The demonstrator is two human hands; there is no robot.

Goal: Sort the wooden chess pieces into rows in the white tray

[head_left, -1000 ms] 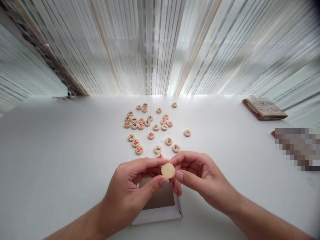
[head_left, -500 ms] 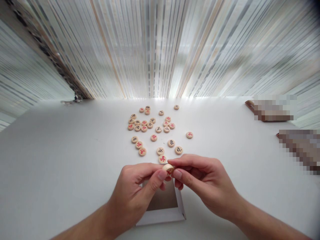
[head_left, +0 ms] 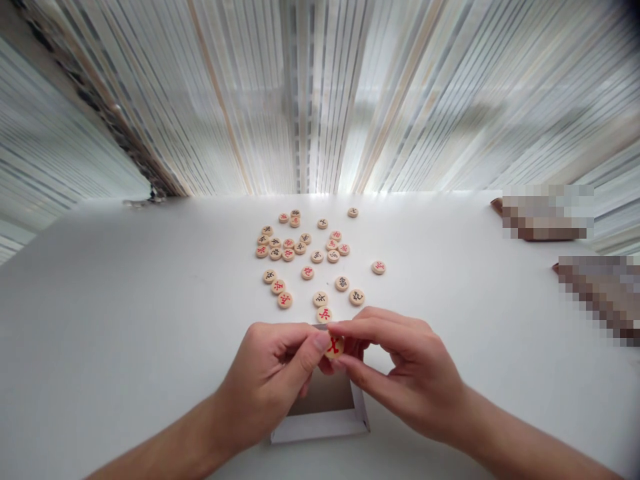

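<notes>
Between my two hands is a round wooden Chinese chess piece (head_left: 335, 346) with a red character facing me. My left hand (head_left: 280, 370) pinches its left side with thumb and fingers. The thumb and index finger of my right hand (head_left: 400, 367) grip it at the top and lower right. Below the piece lies a shallow white open box (head_left: 320, 429) with a grey-brown bottom, partly hidden by my hands. Just beyond the fingers, a red-marked chess piece (head_left: 325, 315) touches the box's far side or lies close to it; I cannot tell which.
Several chess pieces with red or black characters, such as a black-marked one (head_left: 357, 297), are scattered over the white table (head_left: 150, 320). Two brown objects (head_left: 545, 233), partly pixelated, lie at the right. A striped string curtain (head_left: 320, 100) hangs behind the table.
The held piece has turned so its red character now faces me more fully. Both hands have shifted slightly, and the right thumb has moved down to the piece's lower edge.
</notes>
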